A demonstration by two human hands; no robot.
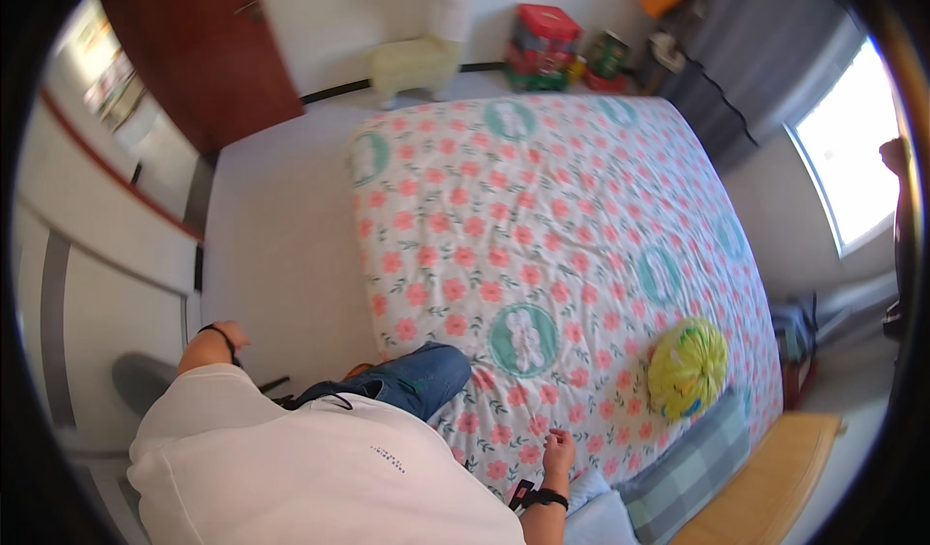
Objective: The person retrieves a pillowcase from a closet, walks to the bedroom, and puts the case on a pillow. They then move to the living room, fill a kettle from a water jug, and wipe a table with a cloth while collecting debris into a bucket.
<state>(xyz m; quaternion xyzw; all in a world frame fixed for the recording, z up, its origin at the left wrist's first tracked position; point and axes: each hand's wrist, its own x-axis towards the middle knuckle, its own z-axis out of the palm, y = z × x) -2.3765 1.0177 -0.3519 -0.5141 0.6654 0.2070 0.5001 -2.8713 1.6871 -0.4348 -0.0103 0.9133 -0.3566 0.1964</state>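
My right hand (pixel 559 449) is over the bed near the pillows, its fingers loosely bent and nothing visible in them. Beneath it spreads a white bedsheet (pixel 541 240) with pink flowers, green leaves and round green rabbit patches. My left hand (pixel 231 333) is out at my left side, above the floor, with its fingers too blurred to make out. Both wrists wear black straps. My bent knee in blue jeans (pixel 429 378) rests at the bed's near left side. A round yellow-green cushion or bundle (pixel 689 370), gathered at its middle, sits right of my right hand.
A checked pillow (pixel 683 465) and a pale blue pillow (pixel 603 519) lie against the wooden headboard (pixel 763 479). A brown door (pixel 203 51) stands at the far left, a pale yellow stool (pixel 414 65) and red storage box (pixel 541 47) beyond the bed. Grey curtains (pixel 755 65) hang right.
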